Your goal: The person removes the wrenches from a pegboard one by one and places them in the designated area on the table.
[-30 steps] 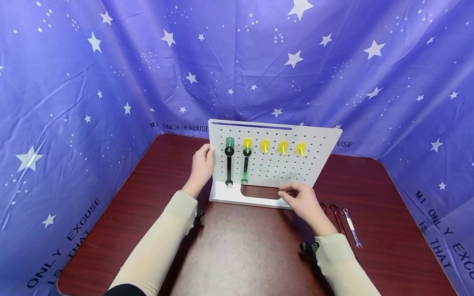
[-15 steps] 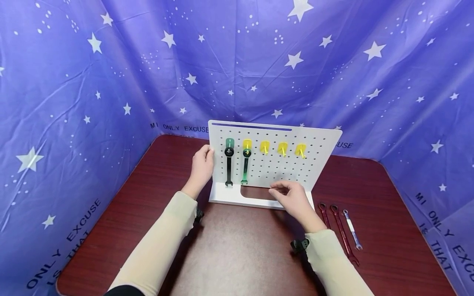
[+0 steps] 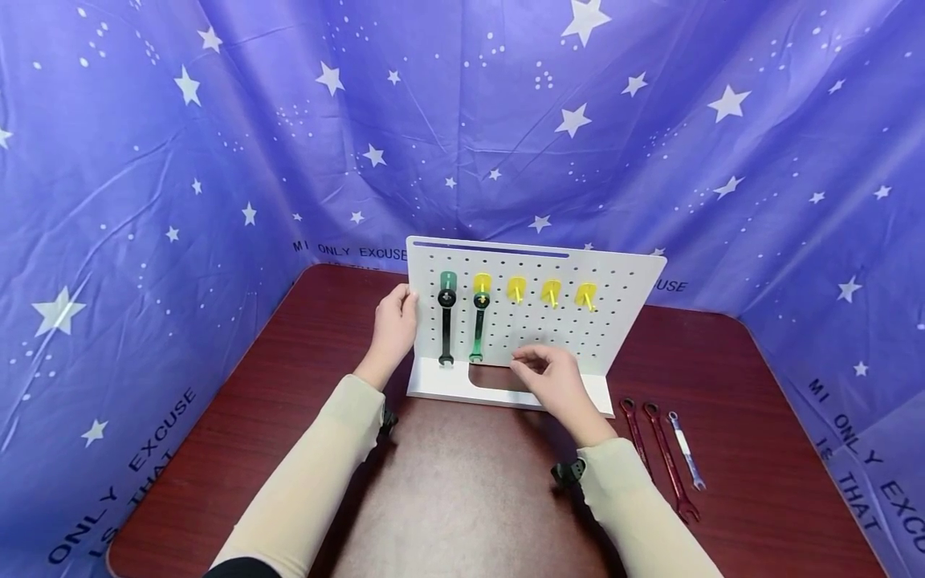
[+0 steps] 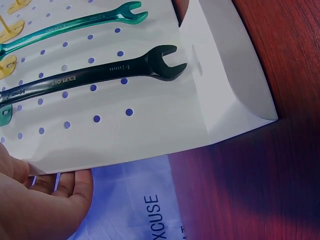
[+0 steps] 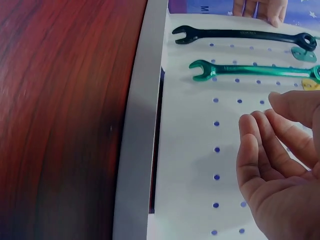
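My left hand (image 3: 395, 325) grips the left edge of a white pegboard (image 3: 506, 317), thumb at the front and fingers behind it, as the left wrist view shows. A black combination wrench (image 3: 446, 335) hangs from a green hook (image 3: 448, 281) at the board's left. Beside it a green combination wrench (image 3: 478, 333) hangs from a yellow hook (image 3: 482, 281). In front of the lower board is my right hand (image 3: 555, 381), fingers loosely bent, thumb apart, holding nothing. In the right wrist view its fingertips (image 5: 247, 120) are just below the green wrench.
Further right on the board, yellow hooks (image 3: 552, 293) carry nothing. Two red wrenches (image 3: 668, 457) and a small silver-and-blue wrench (image 3: 685, 449) lie on the dark red table (image 3: 751, 385), right of the board's base (image 3: 441, 377). A purple star curtain (image 3: 462, 120) surrounds the table.
My right hand has moved left along the lower board, bringing the red wrenches into fuller view. My left hand stays on the board's edge, and both hung wrenches keep their places.
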A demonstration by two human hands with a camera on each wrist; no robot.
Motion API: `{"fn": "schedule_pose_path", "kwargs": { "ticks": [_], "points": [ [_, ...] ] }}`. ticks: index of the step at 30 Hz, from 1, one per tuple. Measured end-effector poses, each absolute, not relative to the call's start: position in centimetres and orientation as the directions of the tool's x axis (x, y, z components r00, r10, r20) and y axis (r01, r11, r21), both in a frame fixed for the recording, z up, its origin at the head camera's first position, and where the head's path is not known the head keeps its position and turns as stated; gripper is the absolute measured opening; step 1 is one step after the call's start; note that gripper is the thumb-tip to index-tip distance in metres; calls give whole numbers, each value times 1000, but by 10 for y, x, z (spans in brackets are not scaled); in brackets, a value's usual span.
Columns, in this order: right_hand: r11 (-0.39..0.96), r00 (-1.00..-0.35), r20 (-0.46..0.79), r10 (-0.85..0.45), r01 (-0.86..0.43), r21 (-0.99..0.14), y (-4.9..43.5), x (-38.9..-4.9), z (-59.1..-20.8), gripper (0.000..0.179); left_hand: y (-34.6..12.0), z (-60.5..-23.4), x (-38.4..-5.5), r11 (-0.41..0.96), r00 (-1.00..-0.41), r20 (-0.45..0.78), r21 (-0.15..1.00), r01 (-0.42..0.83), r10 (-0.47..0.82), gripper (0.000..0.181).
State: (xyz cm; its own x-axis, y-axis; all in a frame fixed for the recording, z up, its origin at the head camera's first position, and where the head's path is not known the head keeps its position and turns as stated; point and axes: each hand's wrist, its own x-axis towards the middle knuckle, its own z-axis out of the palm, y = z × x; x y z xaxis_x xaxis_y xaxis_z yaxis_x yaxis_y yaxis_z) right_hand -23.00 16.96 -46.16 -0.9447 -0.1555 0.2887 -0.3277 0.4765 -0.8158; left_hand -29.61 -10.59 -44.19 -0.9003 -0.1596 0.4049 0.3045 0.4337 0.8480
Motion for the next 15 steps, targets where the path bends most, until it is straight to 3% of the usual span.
{"fn": "schedule_pose_path", "kwargs": {
  "ticks": [15],
  "points": [
    [429, -952, 282, -118, -305, -851, 149, -239, -455, 17, -108, -439, -292, 445, -902, 404, 843, 302, -153, 15]
  ]
}}
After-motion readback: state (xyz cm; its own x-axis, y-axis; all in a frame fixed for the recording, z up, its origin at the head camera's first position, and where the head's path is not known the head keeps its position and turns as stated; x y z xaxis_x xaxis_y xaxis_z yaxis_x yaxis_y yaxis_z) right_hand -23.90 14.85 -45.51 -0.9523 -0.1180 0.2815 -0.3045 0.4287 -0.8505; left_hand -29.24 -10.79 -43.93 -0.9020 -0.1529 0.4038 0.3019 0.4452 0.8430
